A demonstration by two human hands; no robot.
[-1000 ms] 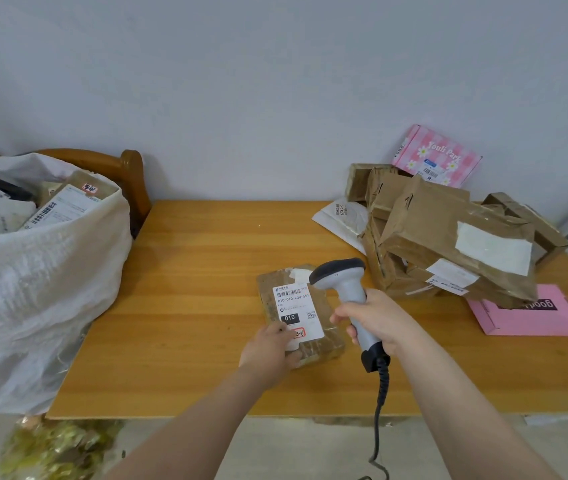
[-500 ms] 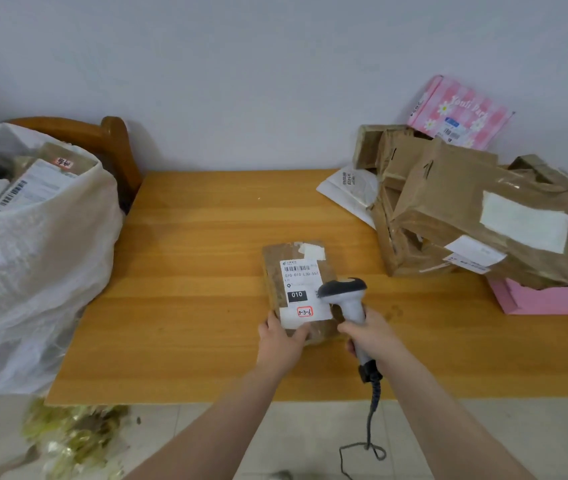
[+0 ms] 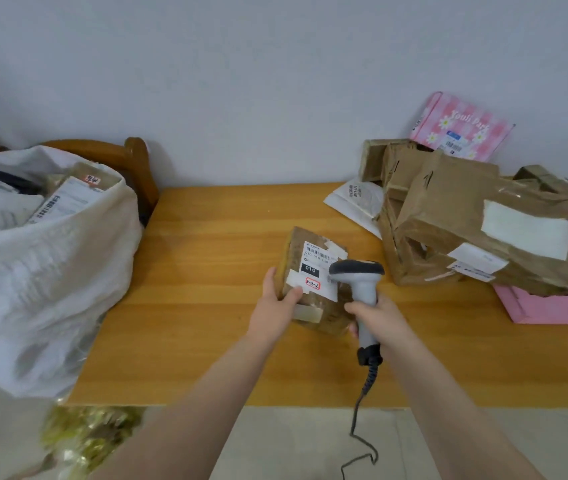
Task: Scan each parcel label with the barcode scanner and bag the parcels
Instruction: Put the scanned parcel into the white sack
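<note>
My left hand (image 3: pixel 274 308) is pinching the left edge of the parcel (image 3: pixel 305 308), which is tipped up over the middle of the surface (image 3: pixel 206 327). My right hand (image 3: pixel 381 318) is wrapped round the scanner (image 3: pixel 358 277) handle. My worry is that the scanner head's jammed right beside the label (image 3: pixel 314 263), lower than the barcode, so it might not read. That one-edge grip could also let the box slip before it reaches the bag (image 3: pixel 50 278).

Sack (image 3: pixel 43 271) of parcels at counter (image 3: pixel 206 323) left end. Taped parcel (image 3: pixel 313 282) at centre, barcode scanner (image 3: pixel 358 282) just right. Parcel pile (image 3: pixel 476 216) at rear right.
</note>
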